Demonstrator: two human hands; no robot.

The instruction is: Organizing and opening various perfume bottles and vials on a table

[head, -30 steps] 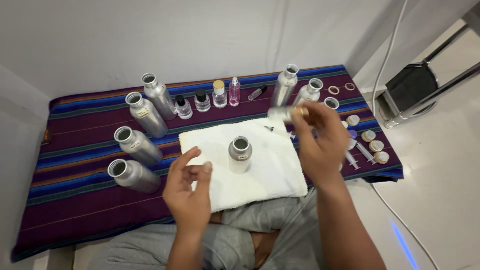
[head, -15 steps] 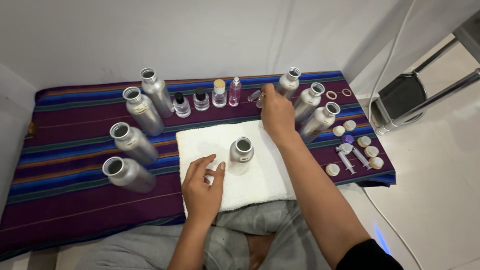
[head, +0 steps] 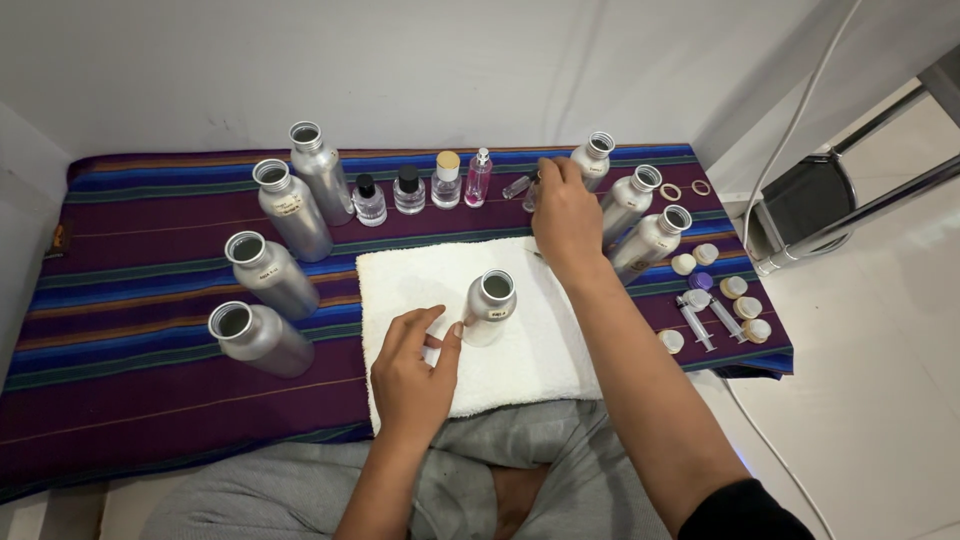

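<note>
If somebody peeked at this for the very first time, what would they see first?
Probably the shiny open metal bottles lined up on the striped purple cloth, four on the left and three on the right. Next, the small metal bottle alone on the white towel, with the left hand beside it. The right hand reaches toward the little glass bottles at the back.

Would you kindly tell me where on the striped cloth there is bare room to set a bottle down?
Bare cloth lies along the near left edge of the striped cloth, in front of the four open bottles. The white towel is bare left of its small bottle. It is crowded at the far row of little bottles and the caps on the right.
</note>
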